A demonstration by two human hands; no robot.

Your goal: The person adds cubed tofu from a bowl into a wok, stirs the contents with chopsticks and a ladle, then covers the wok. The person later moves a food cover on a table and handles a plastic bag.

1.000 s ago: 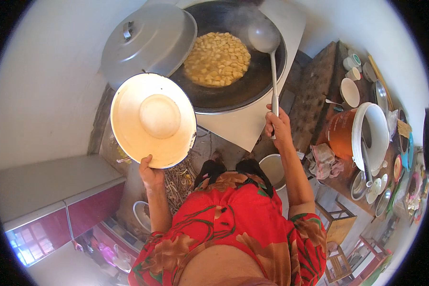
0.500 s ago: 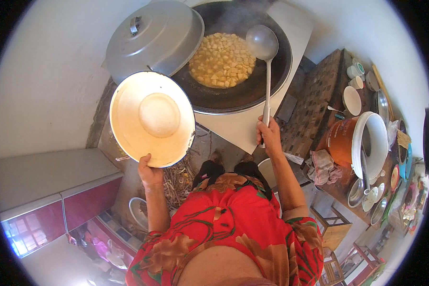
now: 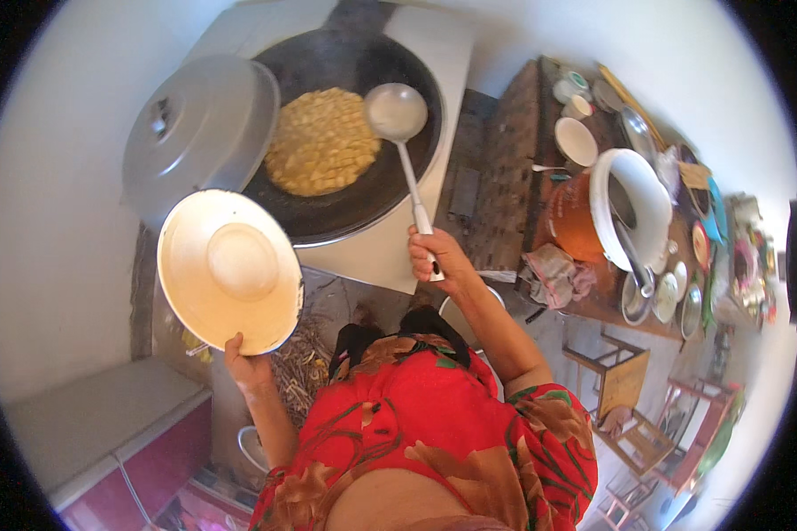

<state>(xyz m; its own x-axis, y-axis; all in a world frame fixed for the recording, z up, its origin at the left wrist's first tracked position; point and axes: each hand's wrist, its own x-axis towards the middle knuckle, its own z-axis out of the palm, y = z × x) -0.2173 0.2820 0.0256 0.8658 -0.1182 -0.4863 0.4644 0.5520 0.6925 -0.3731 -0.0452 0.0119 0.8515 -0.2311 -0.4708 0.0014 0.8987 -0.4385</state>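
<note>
My left hand [image 3: 250,367] is closed on the lower rim of a cream enamel basin [image 3: 181,274] with a dark, chipped edge. The basin is tilted so that its bare inside shows, and it overlaps the near left side of a large black wok [image 3: 328,221]. In the wok lie pale yellow cubes of food [image 3: 323,142] in some liquid, with faint steam above. My right hand [image 3: 441,258] grips the handle of a metal ladle [image 3: 396,112]. Its round bowl hangs over the right edge of the food; I cannot tell whether it touches the wok.
A big domed metal lid [image 3: 199,124] leans over the wok's left side. To the right, a table holds an orange bucket [image 3: 571,217], a crumpled cloth [image 3: 553,276] and several bowls. Dry stalks [image 3: 303,363] lie on the floor by my feet, and a wooden stool [image 3: 624,380] stands at lower right.
The view has swung, so the wok, lid and table sit further left in the picture. Both hands keep their holds; the ladle and basin stay in about the same place relative to the wok.
</note>
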